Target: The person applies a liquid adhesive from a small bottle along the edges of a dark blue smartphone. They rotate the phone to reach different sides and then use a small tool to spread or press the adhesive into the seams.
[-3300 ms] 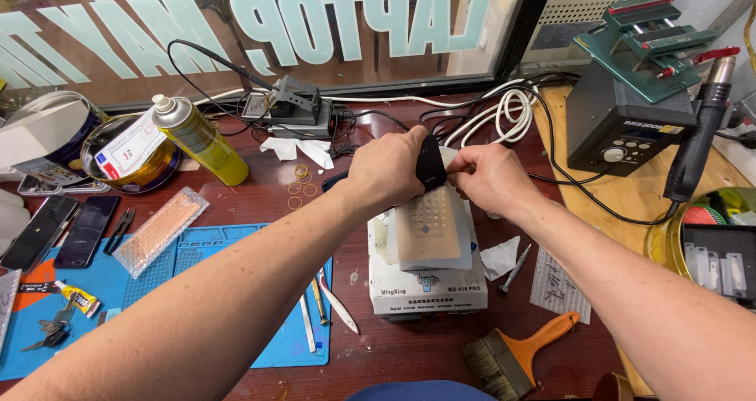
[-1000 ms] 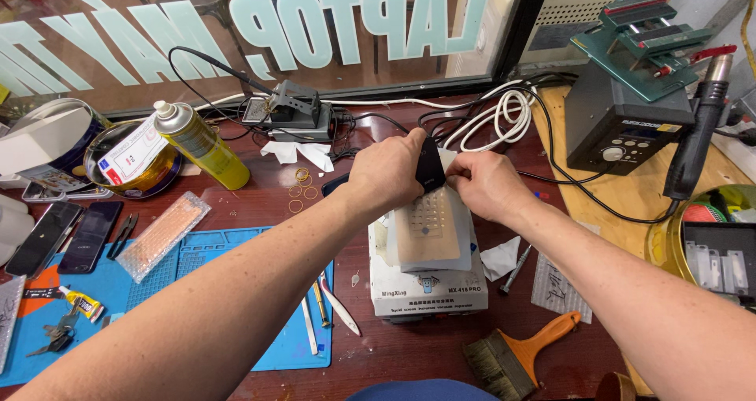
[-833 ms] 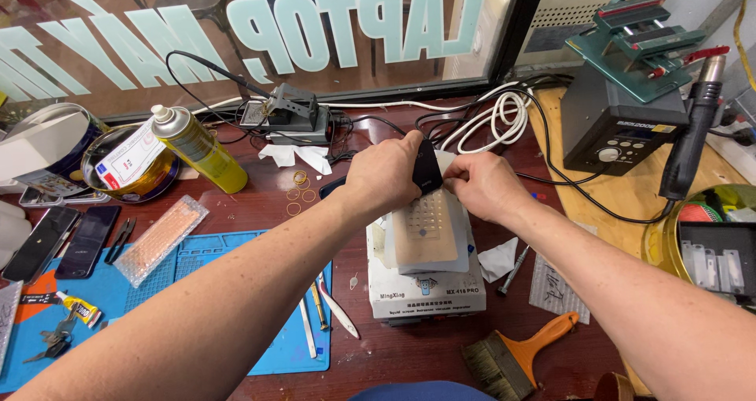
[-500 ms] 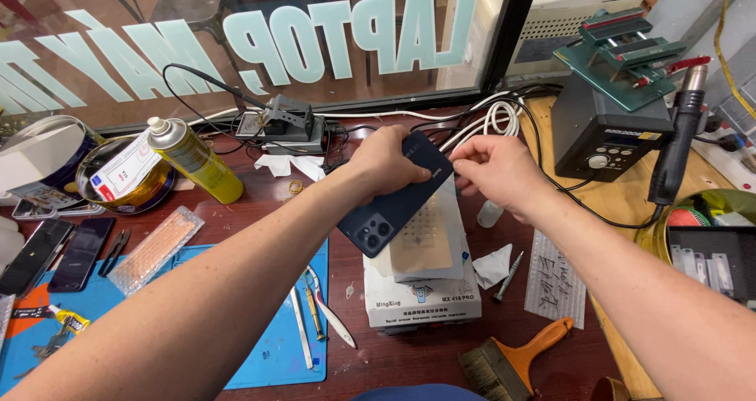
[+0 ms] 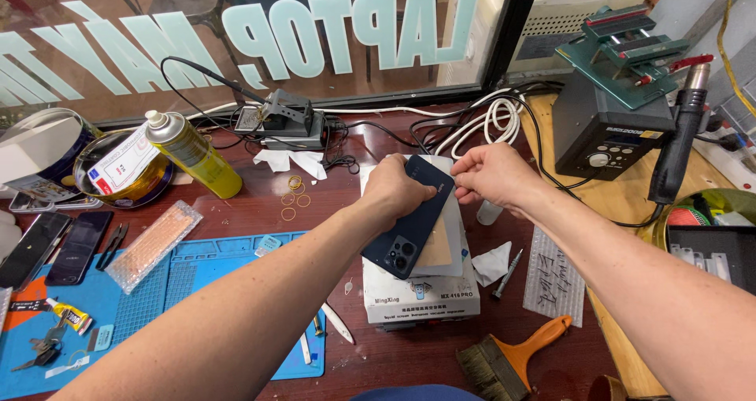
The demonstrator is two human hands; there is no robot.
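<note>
1. We have the white heating machine near the front edge of the dark red bench, its tan plate partly hidden by what we hold over it.
2. Our dark blue phone is lifted off that plate and tilted, its camera end low towards us and its far end high; we judge the warming done and the phone already picked up, with any opening or separating not yet visible.
3. Our left hand is closed around the phone's upper part, fingers wrapped over the back.
4. Our right hand pinches the phone's top corner between thumb and fingertips, the other fingers curled; we cannot tell whether a seam has parted there.
5. Left of the machine lies the blue work mat, with a yellow spray can beyond it.
6. Smallest: the orange-handled brush and a slim metal tool lie untouched to the right, so we judge no prying tool is in use yet.
</note>
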